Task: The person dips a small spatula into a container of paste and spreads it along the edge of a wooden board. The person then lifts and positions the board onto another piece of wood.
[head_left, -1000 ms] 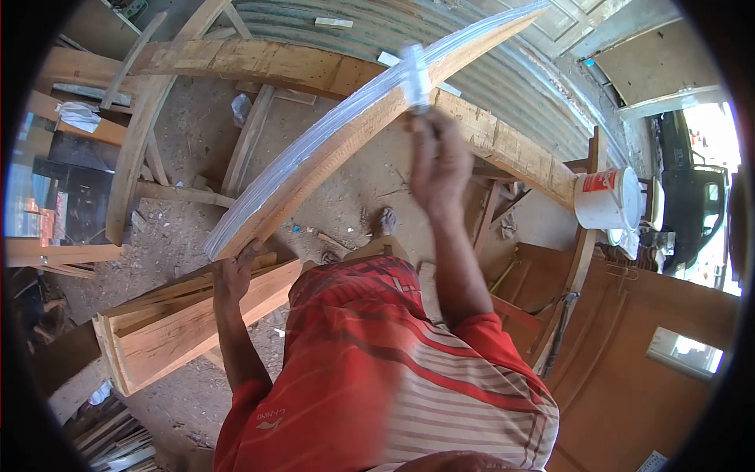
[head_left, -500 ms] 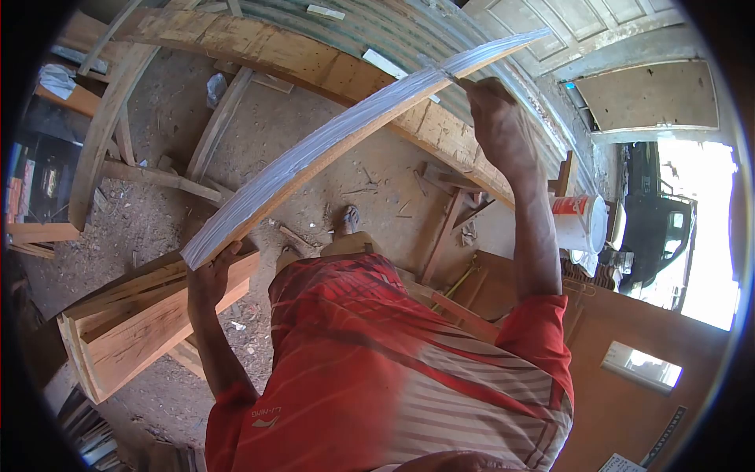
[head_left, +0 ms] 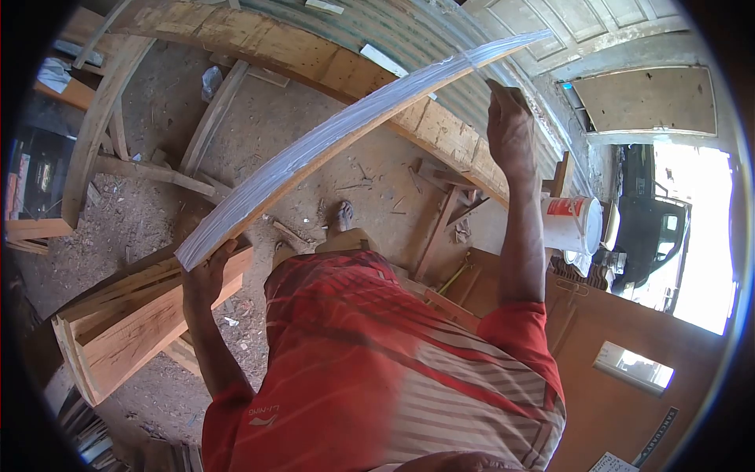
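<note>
A long curved board (head_left: 314, 145), its broad face coated in streaky white, slants from lower left to upper right. My left hand (head_left: 206, 277) grips its lower end, with the fingers partly hidden beneath the wood. Near the board's upper tip, my right hand (head_left: 511, 130) is closed on a brush (head_left: 473, 63), whose thin end meets the coated face. Most of the brush is hard to make out. Bare brown wood shows along the board's near edge.
Behind the board lies a thick curved beam (head_left: 314, 63). A white bucket (head_left: 568, 223) stands at the right. Stacked planks (head_left: 149, 330) are at lower left, and wooden frame pieces (head_left: 114, 118) at upper left. A sandalled foot (head_left: 343, 215) is on the dirt floor.
My right hand has moved right along the board with the brush, toward its upper tip. My left hand keeps its hold on the lower end. The camera view has shifted.
</note>
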The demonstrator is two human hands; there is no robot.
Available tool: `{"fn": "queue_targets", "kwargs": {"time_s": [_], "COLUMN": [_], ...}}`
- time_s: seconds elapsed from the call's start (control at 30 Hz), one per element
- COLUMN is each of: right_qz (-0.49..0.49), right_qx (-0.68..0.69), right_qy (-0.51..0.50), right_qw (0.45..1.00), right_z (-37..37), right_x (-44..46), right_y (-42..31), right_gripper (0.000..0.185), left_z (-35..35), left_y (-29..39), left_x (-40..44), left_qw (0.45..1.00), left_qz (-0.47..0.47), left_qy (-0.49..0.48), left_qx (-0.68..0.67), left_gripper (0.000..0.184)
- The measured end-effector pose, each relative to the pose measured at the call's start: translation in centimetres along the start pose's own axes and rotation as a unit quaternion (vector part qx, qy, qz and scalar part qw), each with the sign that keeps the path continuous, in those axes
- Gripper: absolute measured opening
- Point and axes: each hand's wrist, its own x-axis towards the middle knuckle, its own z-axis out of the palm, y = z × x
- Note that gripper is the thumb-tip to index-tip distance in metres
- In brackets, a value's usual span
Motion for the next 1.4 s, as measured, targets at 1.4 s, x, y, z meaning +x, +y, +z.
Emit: {"fn": "queue_targets", "kwargs": {"time_s": [1.4], "right_qz": [0.356], "right_qx": [0.353], "right_qy": [0.216], "right_qw": [0.838], "right_z": [-0.6], "right_x": [9.8], "right_y": [41.9], "right_gripper": [0.027], "left_z": [0.6], "left_y": [1.3], "left_x": [-1.2], "left_qw": [0.979], "left_qz": [-0.116], "left_qy": [0.169], "left_qx": [0.011], "left_gripper": [0.049]}}
